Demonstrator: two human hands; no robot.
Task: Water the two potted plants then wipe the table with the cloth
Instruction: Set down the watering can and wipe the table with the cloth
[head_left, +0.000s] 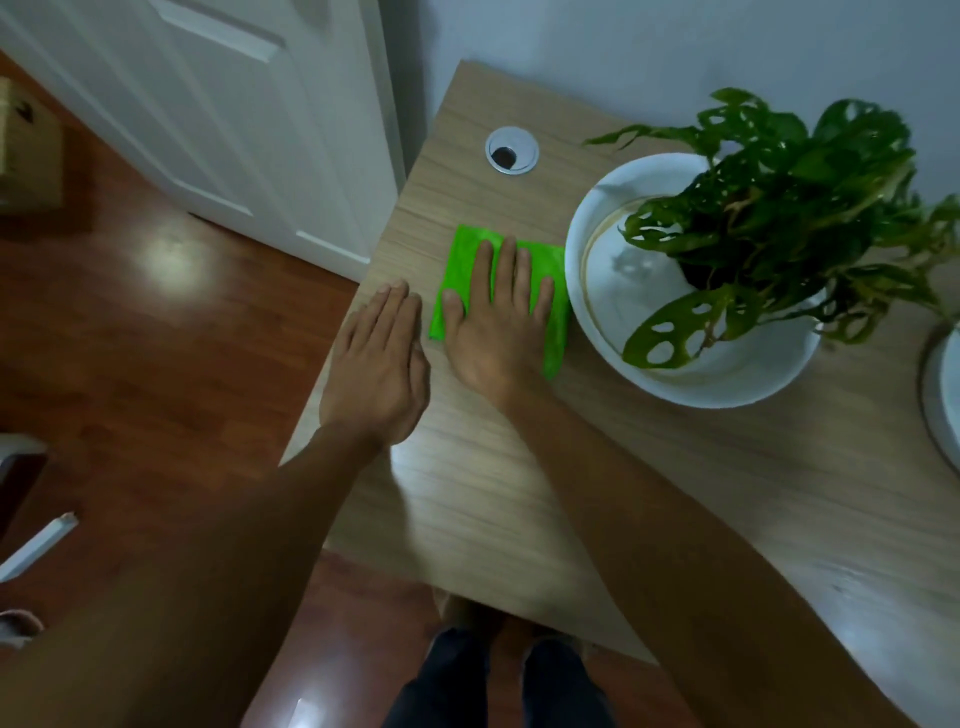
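Note:
A bright green folded cloth (555, 312) lies flat on the wooden table (571, 493) near its left end. My right hand (498, 322) presses palm-down on the cloth with the fingers spread. Beside it, my left hand (379, 364) rests flat at the table's left edge and holds nothing. Just right of the cloth stands a large white pot (701, 384) with a leafy green plant (779, 208) whose leaves have holes. The rim of a second white pot (948, 405) shows at the right edge; its plant is out of view.
A round metal cable grommet (511, 150) sits in the table behind the cloth. A white door (234, 130) and a reddish wood floor (156, 338) lie to the left. A cardboard box (26, 150) stands at the far left. My legs (498, 686) are below the table's near edge.

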